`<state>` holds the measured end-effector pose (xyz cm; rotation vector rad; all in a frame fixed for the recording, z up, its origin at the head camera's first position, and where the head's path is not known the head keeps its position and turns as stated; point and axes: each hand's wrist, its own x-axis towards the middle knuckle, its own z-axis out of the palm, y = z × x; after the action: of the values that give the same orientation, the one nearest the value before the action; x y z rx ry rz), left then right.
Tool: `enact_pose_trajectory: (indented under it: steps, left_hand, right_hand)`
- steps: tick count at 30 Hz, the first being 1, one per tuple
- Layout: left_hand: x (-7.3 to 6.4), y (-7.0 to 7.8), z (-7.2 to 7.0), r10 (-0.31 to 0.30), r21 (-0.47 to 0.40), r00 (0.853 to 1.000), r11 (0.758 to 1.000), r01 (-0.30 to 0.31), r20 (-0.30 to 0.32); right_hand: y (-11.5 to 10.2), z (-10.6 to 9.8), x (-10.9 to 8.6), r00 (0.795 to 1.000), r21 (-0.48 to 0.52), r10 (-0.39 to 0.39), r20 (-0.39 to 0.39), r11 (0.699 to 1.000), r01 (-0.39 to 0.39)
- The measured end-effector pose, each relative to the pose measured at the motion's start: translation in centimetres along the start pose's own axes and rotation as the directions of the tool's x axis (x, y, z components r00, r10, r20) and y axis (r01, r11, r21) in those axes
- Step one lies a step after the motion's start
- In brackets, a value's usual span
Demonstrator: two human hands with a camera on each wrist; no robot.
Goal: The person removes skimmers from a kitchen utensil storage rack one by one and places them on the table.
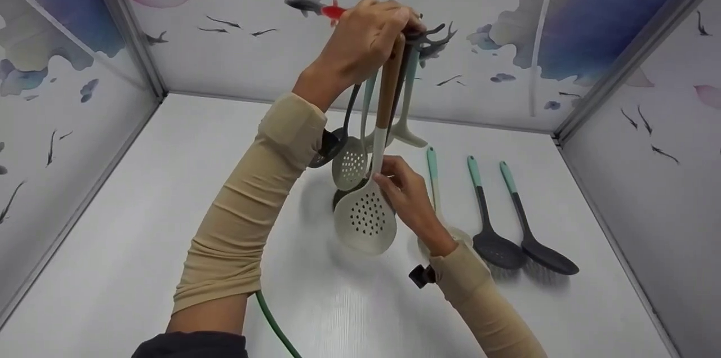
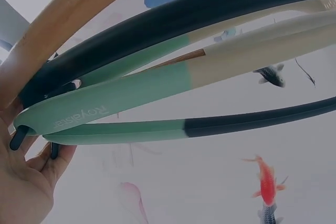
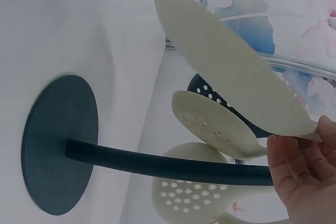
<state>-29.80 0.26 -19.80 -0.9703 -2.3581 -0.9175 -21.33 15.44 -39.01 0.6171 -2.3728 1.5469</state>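
A cream skimmer (image 1: pixel 369 223) with a brown handle (image 1: pixel 388 85) hangs at the near side of a dark utensil stand (image 3: pixel 58 177). My right hand (image 1: pixel 408 195) pinches its neck between thumb and fingers. At the top of the stand, my left hand (image 1: pixel 372 31) has its fingers curled about the end of the brown handle, beside the hooks (image 1: pixel 445 37). Behind the skimmer hang a black ladle (image 1: pixel 333 147), a smaller cream perforated spoon (image 1: pixel 349 164) and a cream utensil (image 1: pixel 410 135). Green handle ends (image 2: pixel 63 114) sit on hooks in the left wrist view.
On the white table (image 1: pixel 225 138), to the right, lie a black perforated spoon (image 1: pixel 498 248), a black solid spoon (image 1: pixel 549 256) and a cream utensil (image 1: pixel 459 234) partly behind my right wrist. A green cable (image 1: pixel 276 324) runs near my left elbow. Printed panels (image 1: pixel 636 138) enclose the table.
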Motion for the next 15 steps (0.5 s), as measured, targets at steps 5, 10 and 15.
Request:
enact_pose_trajectory:
  steps: [5, 10, 15]
  left_hand:
    - [-0.1, 0.0, -0.2, -0.020, 0.000, 0.999, 1.000, 0.020, 0.025]
    - [-0.1, 0.1, -0.3, -0.054, -0.022, 0.997, 0.998, 0.055, 0.057]
    - [-0.2, 0.1, -0.4, -0.075, -0.032, 0.995, 0.996, 0.078, 0.071]
  right_hand:
    - [-0.4, -0.3, -0.1, 1.000, -0.015, 0.007, -0.008, 1.000, -0.007]
    - [-0.4, -0.5, -0.3, 0.999, -0.013, 0.030, -0.015, 0.999, -0.030]
    - [-0.4, -1.2, -0.7, 1.000, -0.002, 0.012, -0.016, 1.000, -0.012]
